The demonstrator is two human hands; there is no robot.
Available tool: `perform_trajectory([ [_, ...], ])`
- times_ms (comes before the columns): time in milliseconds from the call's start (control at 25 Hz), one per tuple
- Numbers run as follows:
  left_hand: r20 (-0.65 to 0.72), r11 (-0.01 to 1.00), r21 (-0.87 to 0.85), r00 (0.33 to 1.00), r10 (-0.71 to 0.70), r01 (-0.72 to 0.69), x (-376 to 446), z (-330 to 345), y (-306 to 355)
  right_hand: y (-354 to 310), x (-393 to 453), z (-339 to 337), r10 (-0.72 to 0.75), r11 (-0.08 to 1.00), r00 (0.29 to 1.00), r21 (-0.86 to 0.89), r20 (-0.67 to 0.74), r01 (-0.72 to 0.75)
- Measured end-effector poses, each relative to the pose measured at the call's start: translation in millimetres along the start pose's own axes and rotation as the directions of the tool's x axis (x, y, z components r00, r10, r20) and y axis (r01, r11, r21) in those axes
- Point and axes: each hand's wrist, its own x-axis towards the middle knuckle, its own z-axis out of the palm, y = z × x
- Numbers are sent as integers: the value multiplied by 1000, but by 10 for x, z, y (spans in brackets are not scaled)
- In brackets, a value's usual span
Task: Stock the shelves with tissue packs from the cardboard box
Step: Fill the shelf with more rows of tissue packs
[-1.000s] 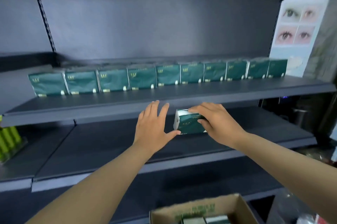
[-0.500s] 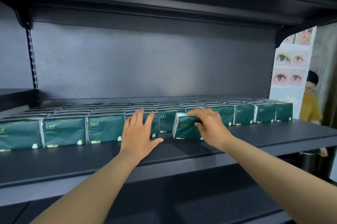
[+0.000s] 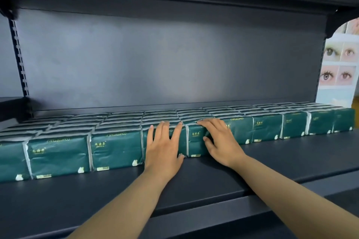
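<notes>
On the dark grey metal shelf point(image 3: 272, 163), our left hand point(image 3: 163, 151) flat against a green plastic-wrapped tissue pack point(image 3: 116, 149) row, our right hand point(image 3: 221, 141) fingers spread, pressing the near middle pack point(image 3: 195, 141).

Single head-worn view, facing forward. Close to shelf point(image 3: 194, 184), looking slightly down past both forearms onto it.
</notes>
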Motion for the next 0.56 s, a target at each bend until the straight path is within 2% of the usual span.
perform_trajectory([
  [200,-49,999,-34,998,29,-31,-26,-44,-10,-101,-106,-148,72,996,997,-51,-18,-72],
  [320,-101,996,-13,992,81,-83,-94,-138,9,-130,-375,-451,146,989,987,2,-68,-147],
  [440,-130,993,-50,987,97,-104,-253,-308,80,-49,-863,-825,98,995,992,8,-83,-97],
  [560,-145,995,-93,989,11,-25,-540,-521,312,113,-1432,-1076,22,1000,998,-4,-53,-22],
])
